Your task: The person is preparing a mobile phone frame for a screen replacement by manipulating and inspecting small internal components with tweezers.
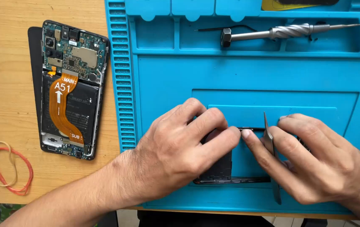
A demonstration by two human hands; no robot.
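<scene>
My left hand [180, 147] and my right hand [314, 162] meet over a dark, flat phone part [222, 168] lying on the blue work mat [251, 75]. Left-hand fingers pinch the part's top edge, where a thin black strip [251, 128] shows. The right hand's fingertips touch the same edge while it holds metal tweezers [269, 134], which stand upright between the fingers. Most of the part is hidden under both hands.
An opened phone [72, 88] with bare circuit board, battery and orange flex cable lies on the wooden table [3, 75] at left. Rubber bands [9, 170] lie near the left edge. A metal screwdriver [289, 31] rests in the mat's top tray.
</scene>
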